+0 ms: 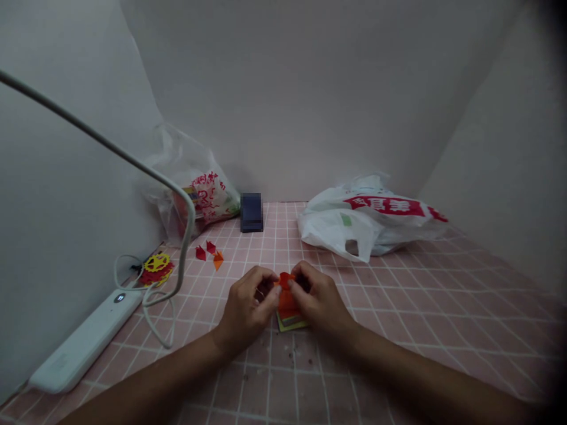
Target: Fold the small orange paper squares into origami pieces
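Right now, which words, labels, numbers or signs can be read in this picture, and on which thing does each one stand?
None can be read for certain.
White plastic bag: white characters on a red band, too blurred to read.
Clear plastic bag: red print, too blurred to read.
Orange paper between left hand and right hand: no print visible.

You will find print on only two things here. The white plastic bag (pixel 372 227) lying at the back right of the tabletop (pixel 443 307) carries a red band with large white characters, but they sit at an angle and are too blurred for you to read. The clear plastic bag (pixel 195 189) at the back left shows red characters on its white packaging, equally unreadable. You can make out no numbers, brand names or signs anywhere else.
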{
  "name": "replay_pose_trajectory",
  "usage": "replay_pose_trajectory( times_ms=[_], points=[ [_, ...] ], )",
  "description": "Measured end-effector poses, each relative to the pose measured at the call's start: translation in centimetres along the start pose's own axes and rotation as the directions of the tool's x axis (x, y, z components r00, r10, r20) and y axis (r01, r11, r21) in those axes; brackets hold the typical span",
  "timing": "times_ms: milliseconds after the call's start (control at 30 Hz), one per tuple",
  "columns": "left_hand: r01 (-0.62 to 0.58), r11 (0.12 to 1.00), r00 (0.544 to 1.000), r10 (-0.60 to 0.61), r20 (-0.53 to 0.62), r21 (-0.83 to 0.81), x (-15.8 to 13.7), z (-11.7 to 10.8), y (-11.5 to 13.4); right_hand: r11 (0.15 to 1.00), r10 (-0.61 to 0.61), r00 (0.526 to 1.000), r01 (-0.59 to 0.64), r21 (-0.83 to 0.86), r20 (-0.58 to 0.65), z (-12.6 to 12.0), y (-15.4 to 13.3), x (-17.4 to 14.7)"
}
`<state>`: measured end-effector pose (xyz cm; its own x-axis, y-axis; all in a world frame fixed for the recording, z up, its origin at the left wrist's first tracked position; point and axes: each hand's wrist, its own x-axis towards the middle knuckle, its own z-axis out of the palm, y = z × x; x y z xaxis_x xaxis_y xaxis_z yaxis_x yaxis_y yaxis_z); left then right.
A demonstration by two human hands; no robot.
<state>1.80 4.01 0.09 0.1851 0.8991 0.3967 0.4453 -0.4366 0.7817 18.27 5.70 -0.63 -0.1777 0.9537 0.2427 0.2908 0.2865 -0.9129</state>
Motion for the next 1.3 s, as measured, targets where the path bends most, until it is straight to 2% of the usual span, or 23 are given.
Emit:
replay_pose_trajectory(
  times_ms=[100,133,267,400,533,767,1200,1300],
  points=[
    [0.176,0.964,0.982,-0.186,-0.032,-0.2,0.5,-0.4,-0.1,1.0,-0.006,0.998,0.004,0.028,0.057,-0.2,0.3,0.5],
    [0.225,0.946,0.973,-0.232,0.0,-0.235,0.7,-0.5,-0.2,0.999,-0.017,0.996,0.013,0.039,0.084,-0.3,0.4,0.6],
    [0.347,0.872,0.937,-0.308,0.165,-0.345,1.2,-0.4,-0.8,0.995,-0.079,0.984,0.068,0.069,0.16,-0.5,0.4,0.6],
    [0.453,0.783,0.89,-0.37,0.266,-0.426,1.1,0.1,-1.1,0.993,-0.121,0.981,0.119,0.026,0.149,-0.5,0.4,0.5],
    [0.489,0.736,0.871,-0.385,0.303,-0.469,1.0,0.3,-1.1,0.988,-0.154,0.98,0.156,-0.007,0.13,-0.5,0.4,0.5],
    [0.554,0.663,0.833,-0.429,0.35,-0.504,1.1,0.2,-0.8,0.988,-0.151,0.983,0.153,-0.018,0.103,-0.5,0.4,0.4],
    [0.559,0.659,0.829,-0.437,0.349,-0.503,1.0,0.3,-0.8,0.993,-0.114,0.988,0.11,0.042,0.101,-0.4,0.2,0.4],
    [0.57,0.631,0.821,-0.458,0.341,-0.526,0.9,0.4,-0.8,0.992,-0.124,0.986,0.122,0.029,0.108,-0.4,0.3,0.4]
  ],
)
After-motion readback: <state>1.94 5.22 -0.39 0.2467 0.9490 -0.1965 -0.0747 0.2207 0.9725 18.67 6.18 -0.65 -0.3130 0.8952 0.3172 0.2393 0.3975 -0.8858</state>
